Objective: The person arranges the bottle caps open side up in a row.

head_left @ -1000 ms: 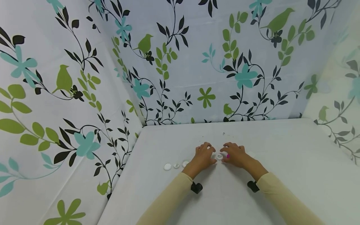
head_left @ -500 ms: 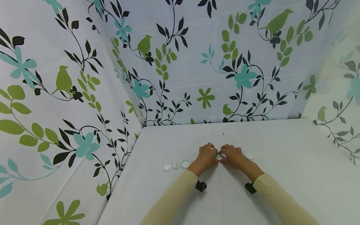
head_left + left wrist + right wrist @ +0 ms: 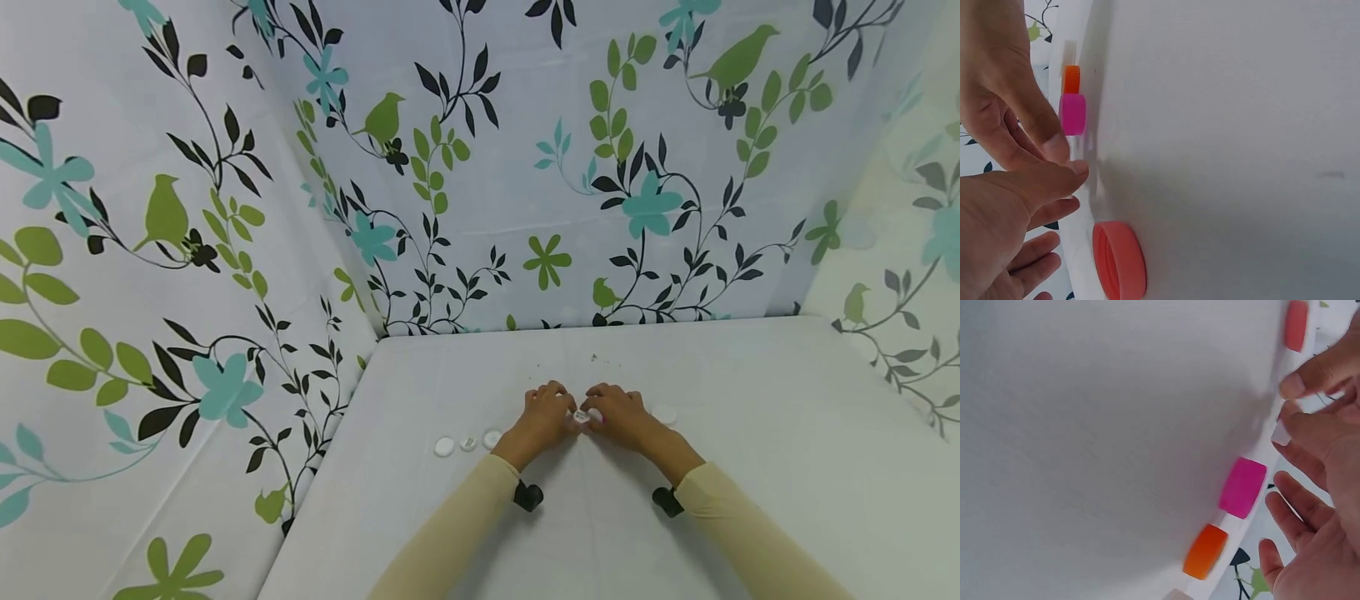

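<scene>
In the head view, a small white bottle cap (image 3: 581,416) with dark marks on top sits between the fingertips of my two hands. My left hand (image 3: 546,421) pinches it from the left, its thumb below and other fingers arched. From the other side my right hand (image 3: 618,417) grips it with thumb and forefinger. Part of the cap's white side (image 3: 1281,434) shows by the right fingertips in the right wrist view; the rest is hidden by fingers. Close by stands a magenta cap (image 3: 1243,487), and beyond it an orange cap (image 3: 1205,552).
Left of the hands, a row of caps lies on the white table (image 3: 420,517): a round white-looking cap (image 3: 444,447), a smaller one (image 3: 468,444) and another (image 3: 492,439). A red cap (image 3: 1119,260) shows in the left wrist view. A pale disc (image 3: 663,414) lies behind the right wrist.
The hands have drawn together from either side of the white cap, and their fingertips have closed on it. The cap has shifted slightly in view.
</scene>
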